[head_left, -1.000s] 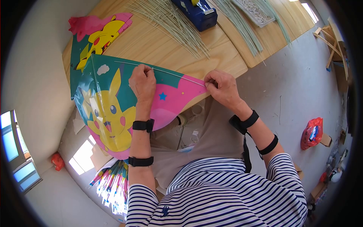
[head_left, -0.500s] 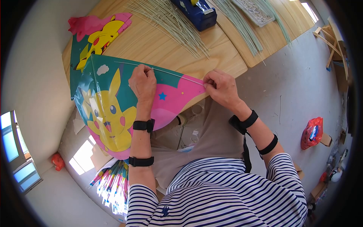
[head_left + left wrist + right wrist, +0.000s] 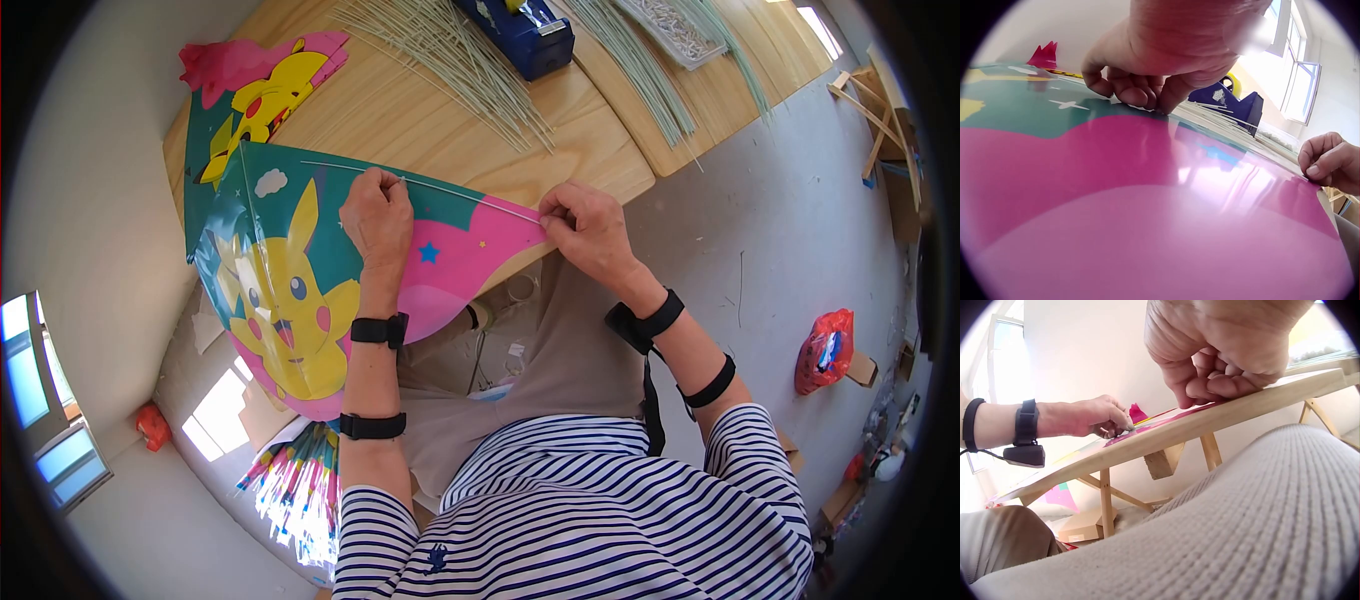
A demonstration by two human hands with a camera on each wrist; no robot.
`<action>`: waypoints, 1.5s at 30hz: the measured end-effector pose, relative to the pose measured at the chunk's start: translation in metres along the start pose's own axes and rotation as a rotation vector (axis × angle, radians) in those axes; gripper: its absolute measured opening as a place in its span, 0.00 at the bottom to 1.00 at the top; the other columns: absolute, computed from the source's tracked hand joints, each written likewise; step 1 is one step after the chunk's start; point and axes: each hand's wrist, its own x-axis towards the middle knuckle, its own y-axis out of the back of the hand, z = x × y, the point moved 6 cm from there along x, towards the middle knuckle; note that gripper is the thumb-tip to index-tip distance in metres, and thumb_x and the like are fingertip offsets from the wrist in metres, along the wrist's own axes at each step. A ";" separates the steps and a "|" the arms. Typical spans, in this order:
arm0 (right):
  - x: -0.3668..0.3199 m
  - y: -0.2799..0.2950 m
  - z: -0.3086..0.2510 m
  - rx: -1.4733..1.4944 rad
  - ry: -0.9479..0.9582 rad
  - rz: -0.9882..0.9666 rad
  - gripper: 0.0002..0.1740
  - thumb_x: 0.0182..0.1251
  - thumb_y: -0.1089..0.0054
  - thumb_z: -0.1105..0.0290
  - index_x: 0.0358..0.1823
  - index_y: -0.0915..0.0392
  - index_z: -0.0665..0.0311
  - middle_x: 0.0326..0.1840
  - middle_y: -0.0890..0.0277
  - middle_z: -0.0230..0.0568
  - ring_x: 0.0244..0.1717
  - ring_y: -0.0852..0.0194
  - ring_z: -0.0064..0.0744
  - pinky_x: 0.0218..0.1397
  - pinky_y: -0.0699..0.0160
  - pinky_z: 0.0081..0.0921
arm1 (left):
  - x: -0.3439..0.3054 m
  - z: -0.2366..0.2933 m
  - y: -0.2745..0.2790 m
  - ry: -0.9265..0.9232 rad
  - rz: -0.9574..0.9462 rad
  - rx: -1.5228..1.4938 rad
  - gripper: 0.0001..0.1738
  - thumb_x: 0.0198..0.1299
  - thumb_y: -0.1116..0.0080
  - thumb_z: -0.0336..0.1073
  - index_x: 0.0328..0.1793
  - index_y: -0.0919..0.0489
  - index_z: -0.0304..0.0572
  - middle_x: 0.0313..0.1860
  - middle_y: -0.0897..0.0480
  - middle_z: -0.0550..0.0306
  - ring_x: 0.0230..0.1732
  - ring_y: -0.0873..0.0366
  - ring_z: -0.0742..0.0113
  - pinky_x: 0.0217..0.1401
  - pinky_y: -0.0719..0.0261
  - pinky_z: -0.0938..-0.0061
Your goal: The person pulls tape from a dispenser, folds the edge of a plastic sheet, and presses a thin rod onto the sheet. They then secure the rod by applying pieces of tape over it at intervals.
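A kite sail [image 3: 440, 270], green and pink with a yellow cartoon figure, lies over the table edge. Along its upper edge runs a thin pale rod [image 3: 460, 192]. My left hand [image 3: 378, 222] pinches the rod near its middle, fingertips down at the sail; the left wrist view shows the curled fingers [image 3: 1132, 94] at that edge. At the sail's pointed pink corner, my right hand [image 3: 588, 230] pinches the rod's end between thumb and bent fingers. In the right wrist view its curled fingers [image 3: 1216, 384] sit right at the table edge and partly hide the corner.
Further back on the wooden table [image 3: 590, 140] lie loose thin sticks [image 3: 450, 70], a blue tape dispenser [image 3: 525, 40], another stick bundle [image 3: 640, 75] and a clear tray [image 3: 675, 30] of small pieces. Another printed sail [image 3: 265, 95] lies at the left. Folded sails [image 3: 295, 490] hang below.
Almost nothing differs. Both hands keep their grip on the rod, and the right hand shifts only very slightly at the corner.
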 end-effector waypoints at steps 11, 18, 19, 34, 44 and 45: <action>0.001 0.002 0.006 0.088 -0.101 -0.054 0.05 0.57 0.33 0.75 0.33 0.19 0.66 0.30 0.21 0.44 0.31 0.19 0.40 0.36 0.22 0.34 | -0.001 0.005 0.006 0.001 -0.003 -0.002 0.06 0.58 0.33 0.30 0.33 0.18 0.37 0.28 0.17 0.51 0.29 0.20 0.58 0.35 0.22 0.64; 0.059 0.016 -0.020 -0.129 -0.013 -0.021 0.13 0.60 0.27 0.66 0.34 0.18 0.70 0.29 0.18 0.48 0.29 0.17 0.42 0.36 0.19 0.36 | -0.012 0.029 0.045 -0.043 0.011 -0.120 0.08 0.55 0.31 0.29 0.31 0.21 0.40 0.27 0.20 0.52 0.28 0.20 0.55 0.33 0.25 0.61; 0.076 0.014 -0.028 -0.236 0.037 0.014 0.14 0.61 0.26 0.65 0.34 0.18 0.70 0.29 0.17 0.48 0.28 0.17 0.43 0.35 0.19 0.35 | -0.016 0.038 0.050 -0.073 0.014 -0.137 0.08 0.54 0.31 0.29 0.30 0.21 0.40 0.27 0.20 0.52 0.27 0.20 0.55 0.32 0.26 0.61; 0.175 -0.028 -0.016 -0.493 -0.172 0.325 0.16 0.66 0.38 0.60 0.29 0.10 0.63 0.32 0.12 0.54 0.35 0.09 0.52 0.42 0.11 0.40 | -0.072 0.053 0.101 -0.024 -0.043 -0.327 0.07 0.56 0.30 0.25 0.32 0.20 0.36 0.27 0.20 0.50 0.26 0.20 0.58 0.31 0.25 0.67; 0.086 0.008 -0.048 0.524 -0.273 0.042 0.12 0.72 0.36 0.67 0.36 0.12 0.69 0.20 0.19 0.36 0.16 0.30 0.21 0.20 0.34 0.20 | -0.069 0.043 0.092 0.162 -0.156 -0.811 0.09 0.67 0.34 0.27 0.51 0.16 0.32 0.42 0.13 0.53 0.38 0.16 0.69 0.46 0.16 0.75; 0.061 0.009 -0.058 0.673 -0.280 -0.066 0.10 0.74 0.36 0.70 0.37 0.12 0.68 0.20 0.20 0.32 0.16 0.34 0.13 0.18 0.41 0.14 | -0.068 0.040 0.090 0.222 -0.180 -0.957 0.11 0.69 0.35 0.27 0.55 0.17 0.32 0.44 0.13 0.54 0.40 0.15 0.69 0.49 0.15 0.75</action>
